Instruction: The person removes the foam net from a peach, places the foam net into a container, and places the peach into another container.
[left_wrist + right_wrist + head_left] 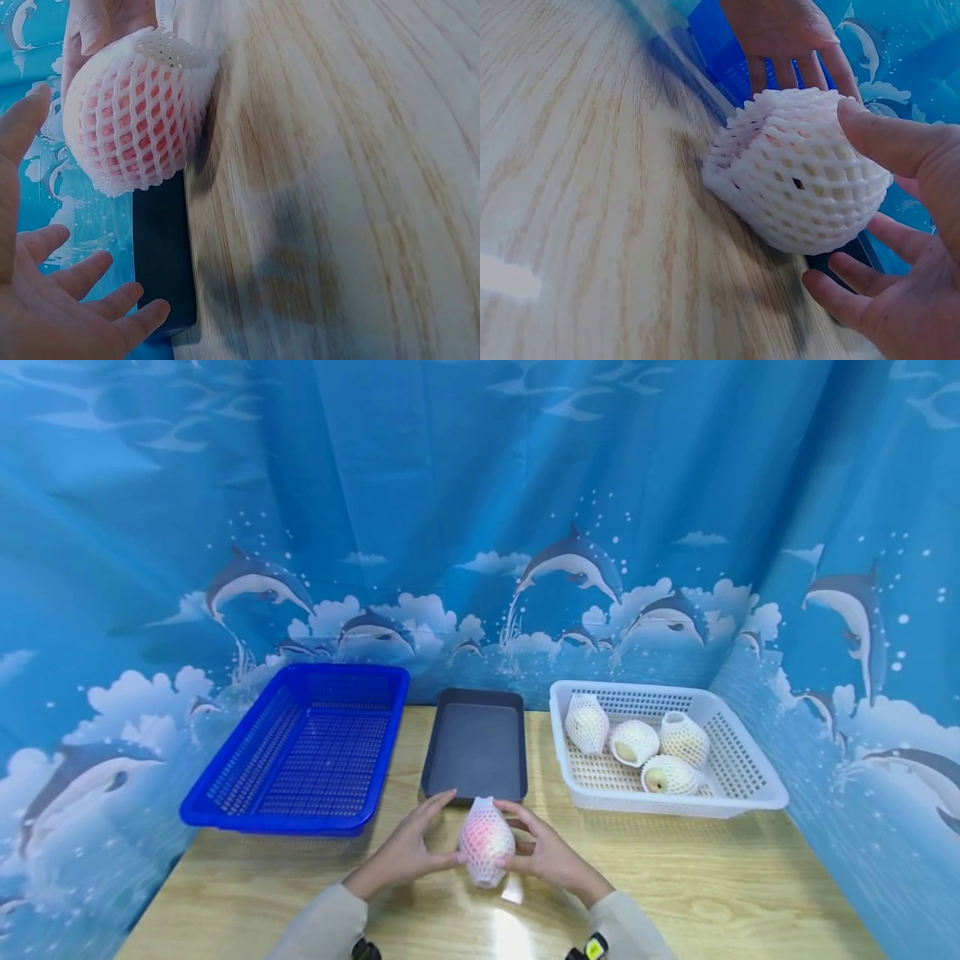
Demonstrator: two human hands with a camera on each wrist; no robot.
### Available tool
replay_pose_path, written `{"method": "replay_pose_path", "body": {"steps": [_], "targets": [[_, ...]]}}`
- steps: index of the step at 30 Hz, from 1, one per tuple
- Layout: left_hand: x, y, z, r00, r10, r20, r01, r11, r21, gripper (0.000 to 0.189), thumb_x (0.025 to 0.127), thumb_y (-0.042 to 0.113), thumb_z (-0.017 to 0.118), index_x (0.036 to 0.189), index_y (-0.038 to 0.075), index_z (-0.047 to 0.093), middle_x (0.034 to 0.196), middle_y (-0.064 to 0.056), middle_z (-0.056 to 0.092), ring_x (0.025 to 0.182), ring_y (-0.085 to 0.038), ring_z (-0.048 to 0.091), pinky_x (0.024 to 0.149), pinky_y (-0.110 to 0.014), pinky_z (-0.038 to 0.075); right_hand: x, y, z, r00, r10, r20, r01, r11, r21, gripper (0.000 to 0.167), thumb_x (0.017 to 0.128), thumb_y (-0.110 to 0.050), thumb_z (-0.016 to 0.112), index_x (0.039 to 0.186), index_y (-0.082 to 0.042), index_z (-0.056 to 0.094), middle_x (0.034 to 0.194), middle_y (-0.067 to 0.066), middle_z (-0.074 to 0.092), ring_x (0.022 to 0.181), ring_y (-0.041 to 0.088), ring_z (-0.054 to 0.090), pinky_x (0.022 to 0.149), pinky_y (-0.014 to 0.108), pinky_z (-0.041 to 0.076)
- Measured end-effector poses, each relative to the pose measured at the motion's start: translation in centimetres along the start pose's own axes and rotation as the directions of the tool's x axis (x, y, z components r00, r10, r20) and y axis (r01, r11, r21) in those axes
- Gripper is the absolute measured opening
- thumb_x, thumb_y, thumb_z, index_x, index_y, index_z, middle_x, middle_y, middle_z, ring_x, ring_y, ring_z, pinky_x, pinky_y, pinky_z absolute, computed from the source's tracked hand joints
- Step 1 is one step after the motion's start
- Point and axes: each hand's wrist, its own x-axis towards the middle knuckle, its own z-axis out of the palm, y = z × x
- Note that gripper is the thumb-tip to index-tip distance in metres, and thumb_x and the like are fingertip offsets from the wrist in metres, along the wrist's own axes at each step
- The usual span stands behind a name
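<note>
Between two hands, on the pale wood table (712, 877): one netted fruit (486, 843), reddish under its white foam sleeve (135, 127), just nearer the person than the dark tray (476, 752). Long axis appears to run away from the body, toward the tray; sleeve's open end faces back. Far end overlaps the tray's near rim in the head view; contact there cannot be told. Shadow close under it, so it looks to be resting on wood.

Key relation: fruit lies rightward of the left hand (408, 852), leftward of the right hand (547, 856), so the hands flank it across its long axis. Right hand is the nearer, by my reading: thumb (892, 139) apparently against the sleeve, fingers apart, slightly bent, not wrapped round. Left hand: fingers (82, 274) spread well apart, a gap to the sleeve in its wrist view; thumb tip at or just beside the sleeve, touch uncertain. Neither hand clamped on anything.

Farther out: blue basket (277, 820) left of the tray; white basket (667, 804) to the right, four more netted fruits (587, 724) inside. Dolphin-print curtain (450, 485) behind all.
</note>
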Motion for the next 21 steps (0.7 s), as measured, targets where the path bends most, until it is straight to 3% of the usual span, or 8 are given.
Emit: {"method": "replay_pose_path", "body": {"steps": [8,15,21], "targets": [[-0.1,0.3,-0.3,1.000,-0.019,0.000,0.019,1.000,0.013,0.097,0.071,0.048,0.080,0.150,0.020,0.032,0.153,-0.018,0.029,0.136,-0.043,0.032,0.102,-0.070,0.030,-0.4,-0.3,-0.5,0.999,-0.008,-0.043,0.006,0.999,-0.044,0.081,0.079,-0.015,0.077,0.148,-0.014,0.034,0.153,0.018,0.028,0.132,0.048,0.035,0.101,0.054,0.044],[-0.5,1.0,-1.2,0.998,-0.065,-0.020,0.066,0.998,0.023,0.097,0.070,0.050,0.081,0.150,0.026,0.031,0.155,-0.009,0.028,0.138,-0.040,0.032,0.102,-0.071,0.029,-1.1,-0.9,-1.7,0.996,-0.021,-0.086,0.012,0.994,-0.108,0.078,0.082,-0.015,0.075,0.148,-0.015,0.034,0.154,0.015,0.029,0.135,0.045,0.032,0.105,0.056,0.039],[-0.8,1.3,-1.9,0.997,-0.065,-0.044,0.067,0.997,0.042,0.098,0.069,0.048,0.082,0.150,0.023,0.032,0.155,-0.008,0.029,0.138,-0.039,0.032,0.103,-0.070,0.029,-2.2,-1.1,-2.9,0.993,-0.034,-0.113,0.018,0.990,-0.142,0.075,0.085,-0.015,0.072,0.149,-0.013,0.032,0.154,0.016,0.027,0.135,0.045,0.031,0.106,0.055,0.039]]}}
